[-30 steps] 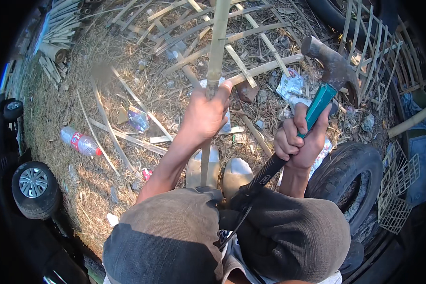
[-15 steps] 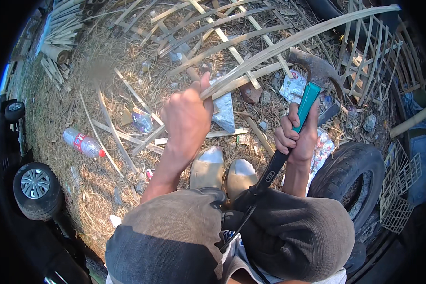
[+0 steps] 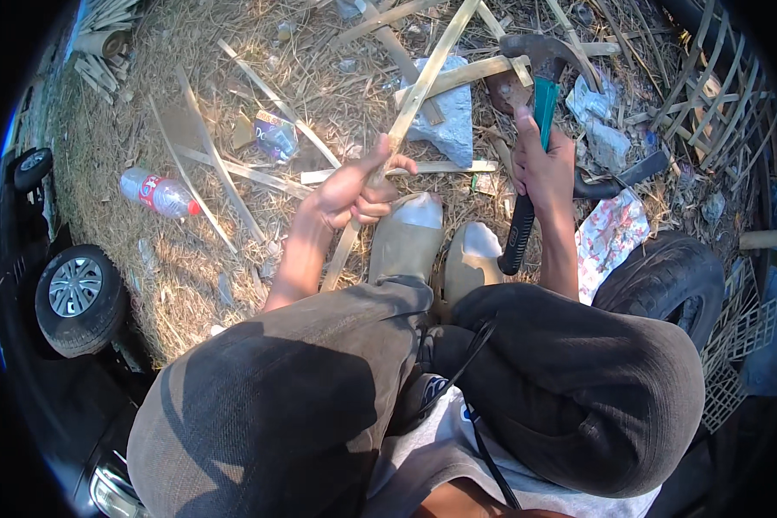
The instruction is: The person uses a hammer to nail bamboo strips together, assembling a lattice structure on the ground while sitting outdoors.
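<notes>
My left hand (image 3: 354,194) is closed around a thin bamboo strip (image 3: 426,76), which slants up and away to the right. Its lower end sticks out below my fist, beside my left shoe. In my right hand (image 3: 547,168) is a claw hammer with a teal-and-black handle (image 3: 544,108). The hammer's rusty head (image 3: 535,53) points away from me, at the end of a short bamboo piece (image 3: 466,79); whether they touch I cannot tell. That piece lies across a pale stone block (image 3: 449,125) on the ground between my hands, in front of my shoes.
Loose bamboo strips (image 3: 203,134) and dry grass cover the ground. A plastic bottle (image 3: 157,192) lies left. A second dark-handled tool (image 3: 622,175), a patterned cloth (image 3: 611,237) and an old tyre (image 3: 660,281) are on the right. A bamboo lattice (image 3: 708,95) stands far right.
The bamboo strip has swung from pointing far right to a steeper slant, and its lower end now shows below my left hand. The hammer has moved away from me, its handle more upright.
</notes>
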`<state>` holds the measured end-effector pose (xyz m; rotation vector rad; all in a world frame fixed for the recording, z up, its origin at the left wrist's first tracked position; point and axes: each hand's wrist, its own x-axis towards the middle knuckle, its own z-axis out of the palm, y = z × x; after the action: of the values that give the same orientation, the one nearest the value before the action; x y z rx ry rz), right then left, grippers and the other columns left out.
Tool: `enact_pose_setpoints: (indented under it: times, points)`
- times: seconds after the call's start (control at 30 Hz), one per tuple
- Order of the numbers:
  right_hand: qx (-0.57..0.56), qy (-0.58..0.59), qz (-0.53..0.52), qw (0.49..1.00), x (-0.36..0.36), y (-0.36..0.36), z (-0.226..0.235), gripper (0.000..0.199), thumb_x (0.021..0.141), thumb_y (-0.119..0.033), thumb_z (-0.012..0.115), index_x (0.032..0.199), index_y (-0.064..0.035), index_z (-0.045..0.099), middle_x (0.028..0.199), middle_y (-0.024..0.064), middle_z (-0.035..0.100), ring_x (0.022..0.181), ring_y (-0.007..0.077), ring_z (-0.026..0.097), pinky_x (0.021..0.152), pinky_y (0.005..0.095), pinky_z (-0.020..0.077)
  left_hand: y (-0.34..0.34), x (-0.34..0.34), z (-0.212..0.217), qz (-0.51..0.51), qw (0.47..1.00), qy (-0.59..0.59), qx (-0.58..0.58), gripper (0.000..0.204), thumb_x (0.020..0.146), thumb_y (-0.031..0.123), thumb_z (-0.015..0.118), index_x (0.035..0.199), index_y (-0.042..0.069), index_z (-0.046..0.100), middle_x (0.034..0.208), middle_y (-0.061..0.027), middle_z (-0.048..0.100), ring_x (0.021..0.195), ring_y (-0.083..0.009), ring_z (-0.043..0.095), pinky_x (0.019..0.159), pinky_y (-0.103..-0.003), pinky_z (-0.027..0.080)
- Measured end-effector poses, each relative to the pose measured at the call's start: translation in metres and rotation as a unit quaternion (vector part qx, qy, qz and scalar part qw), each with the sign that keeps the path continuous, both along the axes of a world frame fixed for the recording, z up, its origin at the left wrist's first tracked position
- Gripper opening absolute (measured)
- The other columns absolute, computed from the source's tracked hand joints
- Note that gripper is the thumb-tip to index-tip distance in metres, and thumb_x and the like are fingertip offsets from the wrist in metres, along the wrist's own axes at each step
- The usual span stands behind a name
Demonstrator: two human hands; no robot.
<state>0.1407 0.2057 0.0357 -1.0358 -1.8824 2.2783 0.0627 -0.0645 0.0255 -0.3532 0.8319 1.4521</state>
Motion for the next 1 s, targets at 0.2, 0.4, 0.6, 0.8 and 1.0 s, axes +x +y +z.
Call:
enact_pose_setpoints:
  times: [0.2,0.4,0.6,0.8,1.0]
  points:
    - [0.167,0.006,0.066,0.984,-0.025,-0.011,-0.042,0.05,0.093,-0.039,0.073,0.063,-0.0041,0.053,0.055,-0.0034,0.048,0.055,0.0086,0.04,0.051,0.03,0.0341,0.018,-0.001,-0.009,0.011,0.996,0.05,-0.067,0.052,0.104,0.064,0.034,0.104,0.013,0.048,0.053,0.0126,0.023,0.042,-0.0009,0.019,0.038,-0.021,0.011]
    - [0.179,0.042,0.079,0.98,-0.042,-0.009,-0.053,0.049,0.091,-0.039,0.075,0.064,-0.0055,0.053,0.056,-0.0026,0.048,0.054,0.0084,0.042,0.05,0.0297,0.0348,0.021,-0.009,-0.017,0.089,0.98,0.128,-0.122,0.026,0.104,0.039,0.056,0.101,0.014,0.049,0.065,0.0017,0.044,0.046,-0.002,0.035,0.037,-0.017,0.027]
    - [0.16,0.052,0.09,0.982,-0.049,-0.019,-0.044,0.05,0.095,-0.041,0.071,0.064,-0.007,0.051,0.056,-0.0036,0.047,0.053,0.0069,0.042,0.048,0.0286,0.0342,0.011,-0.014,-0.029,0.07,0.957,0.227,-0.165,0.03,0.105,0.041,0.054,0.098,0.011,0.054,0.062,0.0044,0.044,0.046,-0.0029,0.036,0.04,-0.02,0.029]
    - [0.05,0.053,0.091,0.993,-0.029,-0.023,-0.046,0.056,0.104,-0.05,0.051,0.066,-0.0097,0.047,0.054,-0.0043,0.041,0.045,0.0047,0.039,0.04,0.0255,0.0303,0.03,-0.001,-0.024,0.058,0.94,0.267,-0.203,0.039,0.107,0.042,0.049,0.09,0.008,0.056,0.057,0.0066,0.038,0.044,-0.0033,0.032,0.039,-0.022,0.025]
    - [0.081,0.002,0.132,0.988,-0.007,-0.015,-0.051,0.06,0.105,-0.06,0.039,0.073,-0.009,0.044,0.055,-0.0031,0.038,0.041,0.0057,0.035,0.036,0.0238,0.0287,0.025,0.0,-0.059,0.043,0.896,0.398,-0.194,0.043,0.108,0.044,0.046,0.089,0.007,0.056,0.056,0.0064,0.039,0.042,-0.0032,0.031,0.039,-0.022,0.025]
